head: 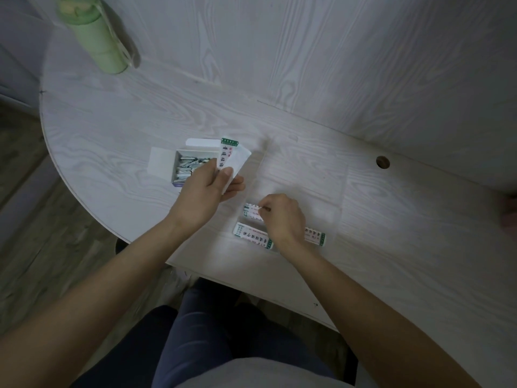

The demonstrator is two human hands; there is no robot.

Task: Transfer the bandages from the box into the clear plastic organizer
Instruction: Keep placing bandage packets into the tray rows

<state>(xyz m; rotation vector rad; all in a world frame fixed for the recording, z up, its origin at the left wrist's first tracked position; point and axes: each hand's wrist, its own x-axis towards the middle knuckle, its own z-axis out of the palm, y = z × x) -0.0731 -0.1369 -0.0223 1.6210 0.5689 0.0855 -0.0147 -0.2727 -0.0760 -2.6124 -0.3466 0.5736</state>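
Note:
A small open white box [165, 162] holding several wrapped bandages lies on the table left of centre. My left hand [205, 189] is beside the box and grips a few bandage strips [232, 155] fanned upward. The clear plastic organizer [302, 177] lies flat to the right, hard to make out against the table. My right hand [282, 217] is over its near part, fingers curled, pinching a bandage [251, 210] there. Two more bandages lie near it, one [251, 236] to the left of my wrist and one [316, 236] to the right.
A green bottle [95, 35] stands at the far left of the white wood-grain table [307, 79]. A round cable hole [382, 162] is at the right. The table's curved edge runs along the left, with floor beyond. My knees are below the near edge.

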